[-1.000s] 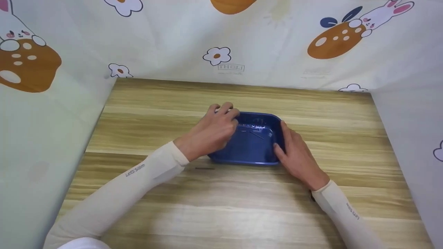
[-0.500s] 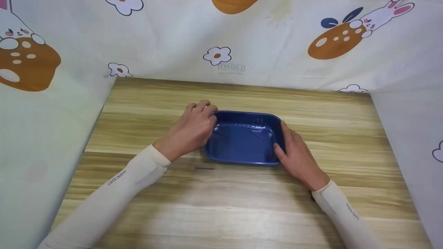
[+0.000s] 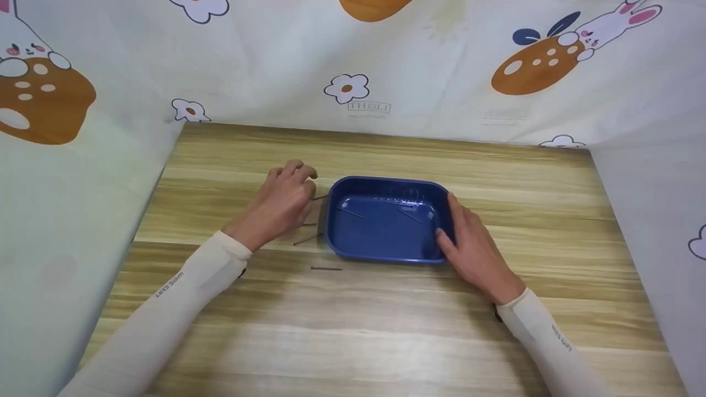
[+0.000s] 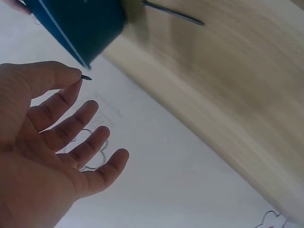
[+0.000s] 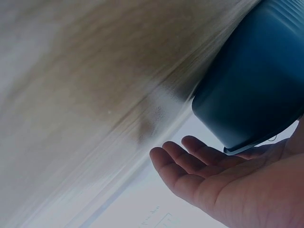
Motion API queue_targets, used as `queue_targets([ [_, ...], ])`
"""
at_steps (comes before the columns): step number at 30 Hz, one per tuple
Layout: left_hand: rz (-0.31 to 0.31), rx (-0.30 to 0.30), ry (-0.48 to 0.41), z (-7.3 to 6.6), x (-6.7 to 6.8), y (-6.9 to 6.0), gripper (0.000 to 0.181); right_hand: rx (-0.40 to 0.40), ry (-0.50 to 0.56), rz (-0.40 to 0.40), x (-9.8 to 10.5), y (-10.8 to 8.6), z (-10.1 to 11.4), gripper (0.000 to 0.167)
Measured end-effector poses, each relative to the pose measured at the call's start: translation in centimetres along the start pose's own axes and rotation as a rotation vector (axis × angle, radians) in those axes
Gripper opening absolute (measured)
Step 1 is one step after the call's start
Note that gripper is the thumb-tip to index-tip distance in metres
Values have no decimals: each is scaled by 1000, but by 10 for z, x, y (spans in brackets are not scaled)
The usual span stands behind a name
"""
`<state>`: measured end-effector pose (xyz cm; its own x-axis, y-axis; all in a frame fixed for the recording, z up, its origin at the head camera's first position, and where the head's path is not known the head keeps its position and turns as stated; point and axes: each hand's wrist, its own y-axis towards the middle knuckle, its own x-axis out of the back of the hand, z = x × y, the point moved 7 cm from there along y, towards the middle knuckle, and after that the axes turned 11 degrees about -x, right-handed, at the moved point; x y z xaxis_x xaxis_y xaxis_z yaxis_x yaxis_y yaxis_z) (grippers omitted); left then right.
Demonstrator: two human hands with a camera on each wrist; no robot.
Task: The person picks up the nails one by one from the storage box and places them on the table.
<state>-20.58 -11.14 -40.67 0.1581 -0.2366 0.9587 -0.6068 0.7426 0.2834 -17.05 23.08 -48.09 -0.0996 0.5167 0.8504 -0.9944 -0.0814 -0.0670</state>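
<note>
In the head view a blue tray [image 3: 386, 237] stands mid-table with several thin nails inside, among them one nail [image 3: 351, 213] near its left end. My right hand [image 3: 477, 251] holds the tray's right end, thumb over the rim and fingers along the outer wall. Just left of the tray, my left hand [image 3: 278, 201] pinches a nail; its pointed tip [image 4: 86, 77] sticks out between thumb and forefinger in the left wrist view, the other fingers spread. Below that hand lie a slanted nail [image 3: 308, 239] and a partly hidden nail [image 3: 310, 224]. Another nail [image 3: 326, 268] lies in front of the tray.
The wood-grain table [image 3: 386, 331] ends at the back against a printed cloth [image 3: 419, 66] with rabbits and flowers. More cloth hangs along the left and right sides.
My left hand has moved left from above the tray to beside it, uncovering the tray's left end and nails on the table. My right hand and the tray stay put.
</note>
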Motion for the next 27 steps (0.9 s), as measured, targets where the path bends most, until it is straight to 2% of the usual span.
queue_targets([
  [6, 4, 48, -29, 19, -14, -8, 15, -5, -2, 4, -1, 0, -1, 80],
  [12, 42, 85, -24, 30, -26, -14, 15, -6, 1, 1, -1, 0, -1, 80],
  [19, 97, 112, -3, 37, -40, -16, 15, -8, 0, 0, 0, -1, -1, 79],
  [27, 108, 128, -21, 38, -50, -13, 15, -15, 3, 9, -1, -1, -1, 80],
])
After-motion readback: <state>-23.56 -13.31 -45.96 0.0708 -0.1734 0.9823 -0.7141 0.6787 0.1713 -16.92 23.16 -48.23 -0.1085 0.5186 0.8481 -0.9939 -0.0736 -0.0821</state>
